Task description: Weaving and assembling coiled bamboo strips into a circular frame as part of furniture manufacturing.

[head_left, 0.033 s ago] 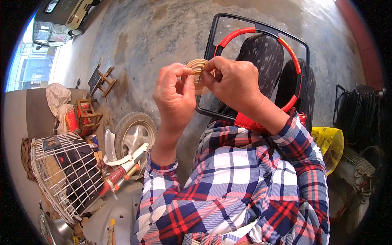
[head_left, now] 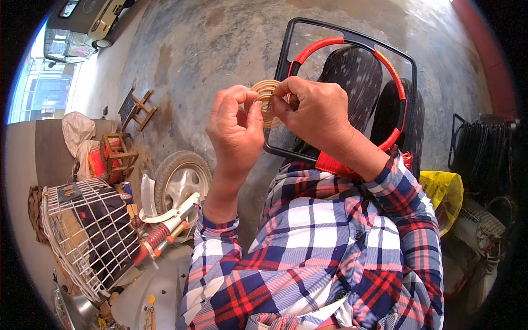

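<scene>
Between my two hands is a small round tan piece of concentric rings, like a flat coil (head_left: 267,86). My left hand (head_left: 236,120) pinches its left edge between thumb and fingers. From the other side my right hand (head_left: 318,109) grips it with curled fingers, hiding its right part. Beneath, on my lap, lies a black rectangular frame (head_left: 286,47) with rounded corners. Inside it sits a large black ring wrapped in stretches of red cord (head_left: 395,74). Red cloth (head_left: 334,165) shows under my right wrist.
At lower left are a white wire basket (head_left: 91,236), a wheel with a tyre (head_left: 183,179) and a red shock absorber (head_left: 159,237). Wooden stools (head_left: 144,111) stand farther left. A vehicle (head_left: 82,25) is at the far left. A yellow bag (head_left: 440,195) and black frames (head_left: 481,146) are at right.
</scene>
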Demonstrator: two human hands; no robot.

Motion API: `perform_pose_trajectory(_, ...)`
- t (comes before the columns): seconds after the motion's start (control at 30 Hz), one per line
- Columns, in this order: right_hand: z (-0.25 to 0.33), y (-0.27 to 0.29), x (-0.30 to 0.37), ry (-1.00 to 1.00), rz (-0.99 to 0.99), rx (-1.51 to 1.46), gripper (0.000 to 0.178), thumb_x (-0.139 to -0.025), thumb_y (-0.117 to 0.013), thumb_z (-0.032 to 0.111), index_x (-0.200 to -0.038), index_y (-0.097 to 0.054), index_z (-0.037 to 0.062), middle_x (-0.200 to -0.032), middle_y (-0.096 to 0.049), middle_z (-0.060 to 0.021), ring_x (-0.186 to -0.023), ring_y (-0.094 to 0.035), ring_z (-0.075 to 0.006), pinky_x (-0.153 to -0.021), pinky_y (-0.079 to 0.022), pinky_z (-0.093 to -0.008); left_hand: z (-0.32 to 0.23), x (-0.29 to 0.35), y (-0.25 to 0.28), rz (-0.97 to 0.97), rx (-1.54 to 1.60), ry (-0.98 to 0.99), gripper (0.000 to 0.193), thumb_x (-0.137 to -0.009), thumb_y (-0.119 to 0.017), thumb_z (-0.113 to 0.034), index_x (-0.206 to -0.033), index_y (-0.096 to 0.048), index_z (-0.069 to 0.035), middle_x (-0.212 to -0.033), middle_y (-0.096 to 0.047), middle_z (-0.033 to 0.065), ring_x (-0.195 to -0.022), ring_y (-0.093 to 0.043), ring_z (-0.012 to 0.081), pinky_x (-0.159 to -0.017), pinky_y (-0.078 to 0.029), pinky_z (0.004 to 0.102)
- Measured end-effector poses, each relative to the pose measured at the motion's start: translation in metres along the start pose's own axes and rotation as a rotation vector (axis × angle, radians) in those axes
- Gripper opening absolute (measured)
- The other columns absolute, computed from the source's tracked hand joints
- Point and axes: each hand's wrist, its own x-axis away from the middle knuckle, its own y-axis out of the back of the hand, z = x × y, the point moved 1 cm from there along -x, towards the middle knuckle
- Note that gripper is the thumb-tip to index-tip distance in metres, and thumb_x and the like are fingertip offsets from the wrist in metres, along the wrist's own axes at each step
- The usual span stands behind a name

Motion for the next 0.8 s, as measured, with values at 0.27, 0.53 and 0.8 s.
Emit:
perform_pose_trajectory(0.27, -0.002, -0.005, 0.002, 0.019, 0.007, 0.001, 0.015, -0.08, -0.073, 0.027, -0.079, -0.069, 0.0121, -0.067, -0.069, -0.0092, -0.063, -0.07, -0.0299, -0.056, -0.055, -0.0417, 0.003, -0.002, 0.001, 0.023, -0.047, 0.059, 0.014, -0.088, -0.064, 0.009, -0.097, -0.063, -0.001, -0.103, -0.064, 0.0039, -0.077, -0.062, 0.0066, -0.062, -0.052, 0.022)
perform_pose_trajectory(0.53, 0.001, -0.005, -0.003, 0.186, 0.063, 0.071, 0.018, -0.077, -0.071, 0.024, -0.085, -0.065, 0.0101, -0.076, -0.069, -0.0109, -0.069, -0.07, -0.0316, -0.058, -0.054, -0.0426, 0.01, -0.007, -0.002, 0.001, -0.007, 0.017, 0.013, -0.084, -0.066, 0.009, -0.091, -0.062, -0.002, -0.093, -0.063, 0.0062, -0.065, -0.06, 0.0077, -0.054, -0.049, 0.0234)
perform_pose_trajectory(0.8, 0.0, -0.001, -0.014, 0.171, 0.073, 0.036, 0.017, -0.075, -0.073, 0.026, -0.083, -0.068, 0.0117, -0.071, -0.069, -0.0096, -0.069, -0.071, -0.0313, -0.059, -0.054, -0.0412, 0.003, -0.011, 0.004, 0.065, 0.272, 0.266, 0.016, -0.089, -0.065, 0.005, -0.102, -0.06, -0.002, -0.091, -0.064, 0.007, -0.064, -0.06, 0.0074, -0.053, -0.049, 0.0223)
